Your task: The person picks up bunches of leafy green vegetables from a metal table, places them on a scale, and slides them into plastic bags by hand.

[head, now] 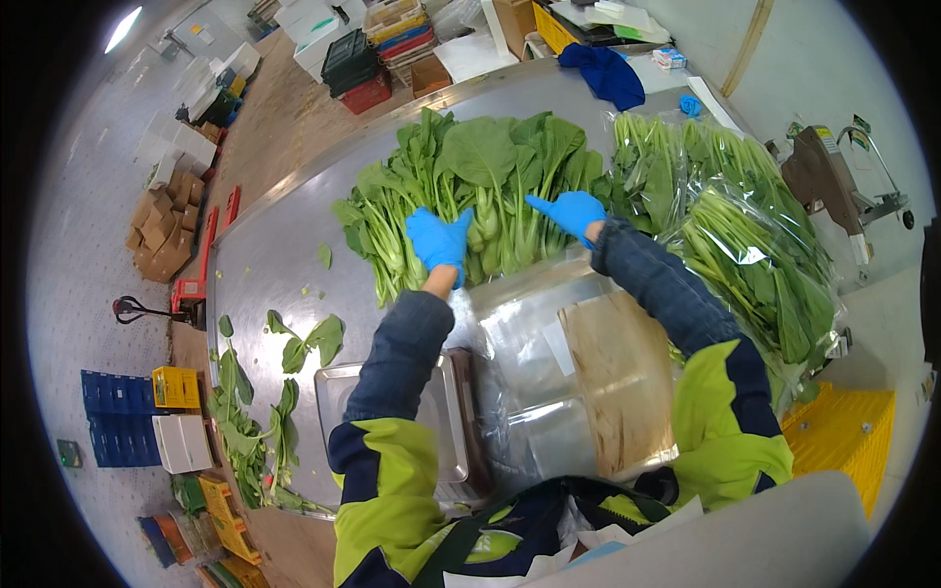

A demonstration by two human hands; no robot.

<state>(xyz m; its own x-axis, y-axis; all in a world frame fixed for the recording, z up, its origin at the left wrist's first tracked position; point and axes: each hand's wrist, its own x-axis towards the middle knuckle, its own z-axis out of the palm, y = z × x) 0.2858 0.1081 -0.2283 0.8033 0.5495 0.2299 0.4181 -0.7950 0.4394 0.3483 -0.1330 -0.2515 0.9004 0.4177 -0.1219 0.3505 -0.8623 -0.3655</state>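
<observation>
A wide row of leafy green vegetables with pale stalks (478, 169) lies across the steel table (287, 213). My left hand (439, 239), in a blue glove, rests at the near side of the stalks with its thumb spread away. My right hand (570, 213), gloved alike, is over the right part of the row, one finger or thumb pointing left; its other fingers are hard to make out. Nearer my body lie clear plastic bags (529, 353) with a brown sheet (621, 375) on or in them. Bagged greens (757, 257) are piled to the right.
A metal tray (456, 419) stands at the near edge. Loose leaves (239, 434) lie at the left. A dark blue cloth (604, 73) and a small box (669, 59) are at the far right. Stacked crates (401, 37) stand beyond the table; a yellow crate (842, 434) is at right.
</observation>
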